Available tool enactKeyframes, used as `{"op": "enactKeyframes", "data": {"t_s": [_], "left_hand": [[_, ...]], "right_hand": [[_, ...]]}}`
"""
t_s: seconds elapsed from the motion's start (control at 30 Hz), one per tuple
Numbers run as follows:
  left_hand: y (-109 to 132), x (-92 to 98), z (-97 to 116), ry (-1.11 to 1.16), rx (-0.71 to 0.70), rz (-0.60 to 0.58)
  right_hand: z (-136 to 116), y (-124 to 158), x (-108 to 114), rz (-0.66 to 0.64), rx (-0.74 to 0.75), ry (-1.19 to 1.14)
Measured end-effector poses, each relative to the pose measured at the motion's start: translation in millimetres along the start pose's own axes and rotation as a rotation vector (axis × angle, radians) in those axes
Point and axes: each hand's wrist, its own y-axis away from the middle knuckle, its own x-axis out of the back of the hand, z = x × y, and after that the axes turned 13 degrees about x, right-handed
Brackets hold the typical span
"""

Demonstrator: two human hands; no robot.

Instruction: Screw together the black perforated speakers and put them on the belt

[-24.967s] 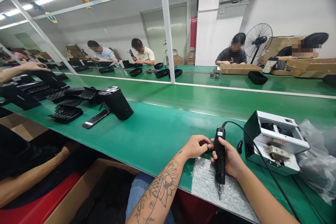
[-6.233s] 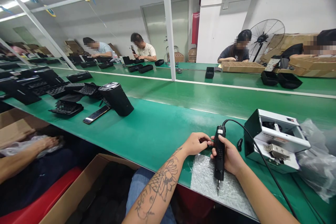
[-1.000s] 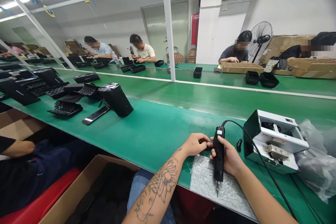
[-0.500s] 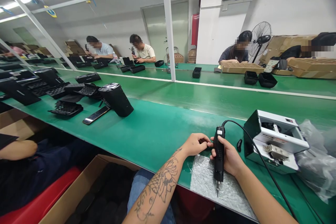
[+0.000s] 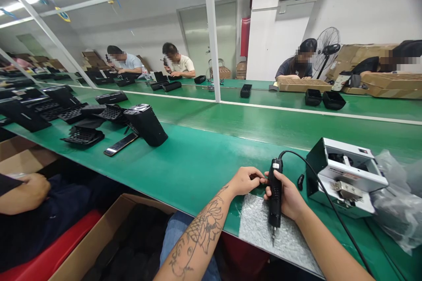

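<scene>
Far left of the electric screwdriver (image 5: 274,193), below the near edge of the green surface (image 5: 198,171): a co-worker's hand (image 5: 31,189) resting on dark clothing, with a cardboard box (image 5: 108,239) of black contents just beside it. Up on the surface, left of the screwdriver and well apart from it: black grille-like plastic parts (image 5: 82,136), then a phone (image 5: 120,144) lying flat, then a black cylindrical housing (image 5: 145,125) with a silver top.

Just left of the screwdriver, the left hand (image 5: 246,181) — fingers curled, fingertips at the tool's body, grip unclear, with anything pinched there hidden from view. Around the screwdriver, the right hand (image 5: 284,196), grip clenched on the black body, bit pointing down over a crinkled silver foil mat (image 5: 255,228). Just right of the tool, a black-and-silver screw feeder (image 5: 346,175), with the tool's black cord running past it — and beyond that, a clear plastic bag (image 5: 395,199) of dark contents.
</scene>
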Motion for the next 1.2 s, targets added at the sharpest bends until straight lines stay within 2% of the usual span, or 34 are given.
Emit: {"op": "enactKeyframes", "data": {"t_s": [1.2], "left_hand": [[1.0,-0.3,-1.8,0.028,-0.002,-0.006]], "right_hand": [[0.0,0.3,-0.8,0.011,0.006,-0.004]]}}
